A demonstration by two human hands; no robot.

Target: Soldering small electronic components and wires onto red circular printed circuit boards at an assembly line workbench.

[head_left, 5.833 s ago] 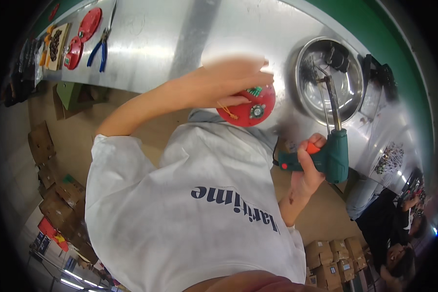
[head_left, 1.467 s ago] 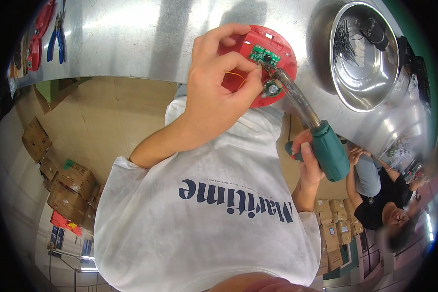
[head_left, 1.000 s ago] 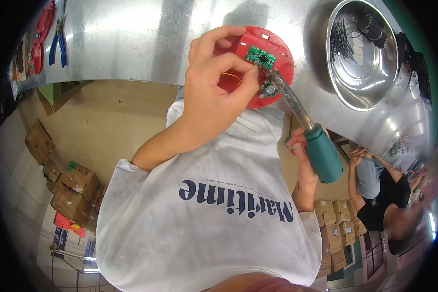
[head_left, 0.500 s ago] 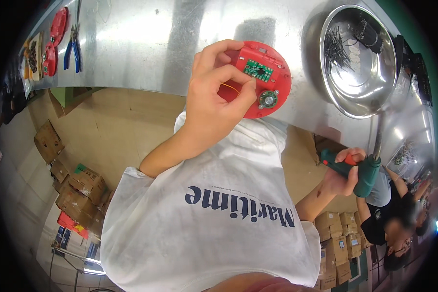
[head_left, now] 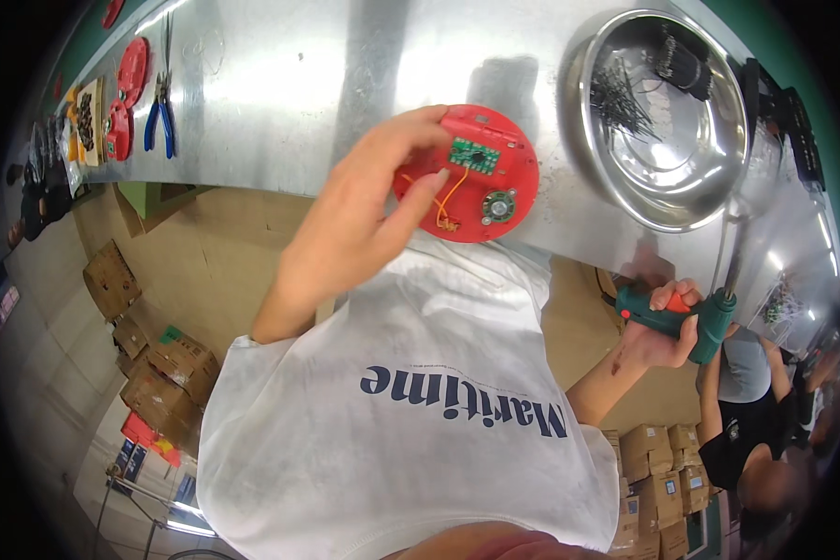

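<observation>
Near the front edge of the metal table is a red round plastic housing (head_left: 521, 177). It carries a green circuit board (head_left: 474, 157), a small round speaker (head_left: 498, 206) and thin orange wires (head_left: 448, 201). My left hand (head_left: 364, 191) is open over its left side. Its fingers touch the upper left rim, while the thumb stands apart near the wires. Off to the right, my right hand (head_left: 667, 327) is closed around the handle of a dark green pistol-grip tool (head_left: 714, 327) with a red trigger. A long grey rod points away from that tool.
A steel basin (head_left: 599, 154) with thin black pieces stands at the right. Blue-handled pliers (head_left: 160, 126) and red plastic parts (head_left: 133, 73) lie at the far left. Cardboard boxes (head_left: 163, 392) are stacked on the floor. A person (head_left: 747, 420) is at the lower right.
My left thumb and index finger have come out of their pinch, and the wires now show. The housing has shifted slightly toward me. The right hand keeps its grip on the tool.
</observation>
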